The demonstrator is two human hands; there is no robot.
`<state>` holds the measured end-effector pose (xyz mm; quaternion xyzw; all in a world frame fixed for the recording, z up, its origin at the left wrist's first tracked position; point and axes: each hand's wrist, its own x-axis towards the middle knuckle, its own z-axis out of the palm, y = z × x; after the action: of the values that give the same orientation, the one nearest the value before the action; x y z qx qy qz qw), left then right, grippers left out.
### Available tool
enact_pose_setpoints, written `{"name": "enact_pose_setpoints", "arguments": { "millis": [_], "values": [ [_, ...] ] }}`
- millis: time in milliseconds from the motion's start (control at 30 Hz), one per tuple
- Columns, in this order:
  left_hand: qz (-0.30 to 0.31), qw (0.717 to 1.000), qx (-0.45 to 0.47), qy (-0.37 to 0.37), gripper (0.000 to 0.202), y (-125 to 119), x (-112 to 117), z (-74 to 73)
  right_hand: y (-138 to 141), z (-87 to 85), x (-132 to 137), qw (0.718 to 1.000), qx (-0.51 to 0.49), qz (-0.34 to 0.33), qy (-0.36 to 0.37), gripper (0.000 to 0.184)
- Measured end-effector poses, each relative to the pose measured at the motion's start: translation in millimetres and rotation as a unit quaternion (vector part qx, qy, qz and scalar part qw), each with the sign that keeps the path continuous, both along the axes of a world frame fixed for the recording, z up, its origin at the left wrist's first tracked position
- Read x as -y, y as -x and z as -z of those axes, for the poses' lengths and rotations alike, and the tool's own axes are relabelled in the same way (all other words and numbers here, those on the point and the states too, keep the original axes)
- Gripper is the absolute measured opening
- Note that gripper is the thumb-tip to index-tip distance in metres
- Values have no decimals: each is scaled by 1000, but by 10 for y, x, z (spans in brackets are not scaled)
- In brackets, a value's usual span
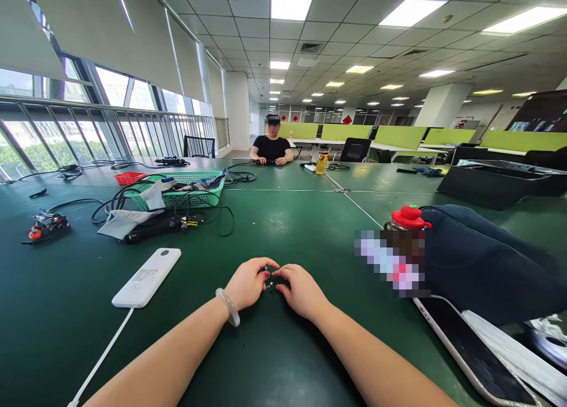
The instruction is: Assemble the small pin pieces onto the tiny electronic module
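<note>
The two bare hands met over the green surface [277, 222], midway between its left and right edges and toward the near edge. The left hand [247, 284], a pale bracelet [228, 306] at its wrist, had a narrow grip, thumb and forefinger pinched about a small dark piece [266, 269]. The right hand [303, 290] curled in opposite, fingertips at the other hand's; its grip was narrow too, with a small silvery piece [273, 285] at the thumb tip, though whether it was pinched there could not be told. Both pieces were too small to name more closely.

Left of the hands lay a white corded block [148, 277], its cable running toward the near left corner. Beyond it, a green perforated basket [201, 200] held cloth and cables, with a red tray [130, 178] just beside it; an orange-and-black device [48, 225] lay nearer the left edge. Toward the right edge, a red-lidded bottle [408, 218] stood against a navy bag [482, 259], and a smartphone [476, 348] lay in front, toward the near right corner. A yellow bottle [321, 165] stood near the far edge, where a person in black [272, 149] sat, both forearms on the surface.
</note>
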<state>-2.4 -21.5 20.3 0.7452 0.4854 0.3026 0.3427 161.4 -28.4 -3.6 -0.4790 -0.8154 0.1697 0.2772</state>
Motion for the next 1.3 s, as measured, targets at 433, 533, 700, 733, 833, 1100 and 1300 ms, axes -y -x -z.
{"name": "enact_pose_setpoints", "arguments": {
  "millis": [433, 533, 700, 733, 833, 1100, 1300],
  "values": [
    [-13, 1000, 6, 13, 27, 30, -13, 14, -32, 19, -14, 999, 5, 17, 32, 36],
    [-15, 1000, 6, 15, 27, 34, -17, 20, -36, 32, -21, 1000, 8, 13, 24, 33],
    [-16, 1000, 19, 20, 26, 32, -29, 40, 3, 6, 18, 999, 32, -33, -25, 31],
    [-18, 999, 22, 22, 26, 31, -31, 43, 12, 2, 23, 998, 41, -42, -31, 31],
    [-26, 999, 19, 28, 27, 26, -32, 48, 31, 8, 21, 996, 58, -56, -37, 27],
    [-33, 999, -9, 1, 29, 34, -45, 97, 54, 54, -1, 998, 48, -28, -29, 14],
    [-31, 999, -10, 13, 29, 40, -35, 64, 63, 43, -9, 996, 87, -13, -10, 13]
  ]
}}
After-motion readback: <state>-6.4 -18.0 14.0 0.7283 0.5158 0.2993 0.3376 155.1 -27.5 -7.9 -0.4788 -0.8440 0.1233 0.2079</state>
